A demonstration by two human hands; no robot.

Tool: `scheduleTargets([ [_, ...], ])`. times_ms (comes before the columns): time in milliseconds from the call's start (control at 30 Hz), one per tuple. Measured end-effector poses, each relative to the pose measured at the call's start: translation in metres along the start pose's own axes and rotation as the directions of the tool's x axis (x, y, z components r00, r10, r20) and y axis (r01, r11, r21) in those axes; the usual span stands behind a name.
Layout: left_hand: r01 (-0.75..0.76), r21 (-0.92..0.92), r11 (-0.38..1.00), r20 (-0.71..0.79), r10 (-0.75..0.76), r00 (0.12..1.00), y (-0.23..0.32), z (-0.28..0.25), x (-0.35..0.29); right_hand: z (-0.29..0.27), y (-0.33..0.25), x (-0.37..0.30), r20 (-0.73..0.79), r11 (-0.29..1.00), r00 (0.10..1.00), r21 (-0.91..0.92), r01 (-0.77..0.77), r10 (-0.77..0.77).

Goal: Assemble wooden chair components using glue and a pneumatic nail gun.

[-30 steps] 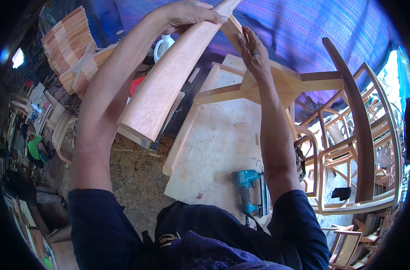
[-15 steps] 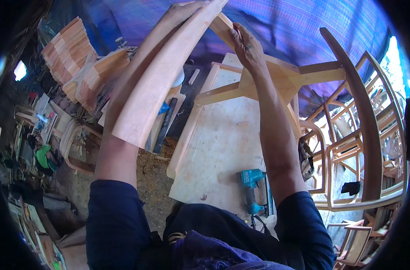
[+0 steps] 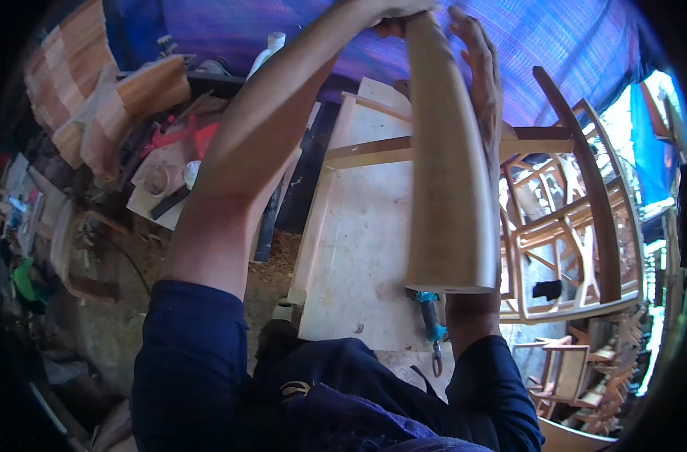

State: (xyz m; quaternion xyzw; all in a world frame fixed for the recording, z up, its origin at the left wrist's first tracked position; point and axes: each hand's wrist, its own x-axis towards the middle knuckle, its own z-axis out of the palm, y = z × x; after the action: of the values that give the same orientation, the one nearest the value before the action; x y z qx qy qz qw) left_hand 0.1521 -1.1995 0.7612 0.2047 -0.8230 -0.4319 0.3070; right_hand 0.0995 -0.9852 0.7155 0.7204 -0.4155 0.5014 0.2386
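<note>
A thick curved wooden chair part (image 3: 449, 181), pale and somewhat blurred, stretches toward me above the work board (image 3: 358, 248). My left hand (image 3: 404, 9) is closed around its far end. Along its right side lies my right hand (image 3: 483, 64), fingers stretched out; whether the palm touches the wood I cannot tell. Behind the part, a cross-shaped wooden frame (image 3: 370, 154) rests over the board, its middle hidden. A long curved leg (image 3: 596, 196) stands at the frame's right end. A teal nail gun (image 3: 432, 320) lies on the board near my right forearm, partly covered.
Stacked wooden pieces (image 3: 76, 75) stand at the far left. Chair frames (image 3: 562, 233) crowd the right side, with smaller wooden parts (image 3: 569, 369) below. A blue-purple tarp (image 3: 554, 68) hangs at the back. Sawdust (image 3: 283, 256) covers the floor left of the board.
The curved part has swung from the left to the middle, over the frame. My right hand has let go of the frame and come beside the part. My view has shifted slightly.
</note>
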Motion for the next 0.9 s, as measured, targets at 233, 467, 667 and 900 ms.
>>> scheduleTargets([
  [233, 0.032, -0.171, 0.985, -0.019, -0.036, 0.999, -0.019, -0.015, 0.01, 0.023, 0.018, -0.01, 0.154, 0.938, 0.987, -0.348, 0.007, 0.05],
  [467, 0.089, -0.397, 0.913, 0.131, -0.04, 0.991, -0.075, -0.008, 0.039, 0.03, 0.001, -0.005, 0.127, 0.958, 0.974, -0.239, -0.155, 0.189],
  [667, 0.435, -0.228, 0.871, -0.085, -0.463, 0.882, -0.005, 0.031, 0.042, 0.016, 0.005, -0.004, 0.165, 0.947, 0.972, -0.301, -0.109, 0.164],
  [900, 0.331, -0.204, 0.921, -0.267, -0.378, 0.887, -0.025, 0.064, 0.097, 0.02, 0.006, 0.002, 0.28, 0.936, 0.937, -0.334, -0.107, 0.207],
])
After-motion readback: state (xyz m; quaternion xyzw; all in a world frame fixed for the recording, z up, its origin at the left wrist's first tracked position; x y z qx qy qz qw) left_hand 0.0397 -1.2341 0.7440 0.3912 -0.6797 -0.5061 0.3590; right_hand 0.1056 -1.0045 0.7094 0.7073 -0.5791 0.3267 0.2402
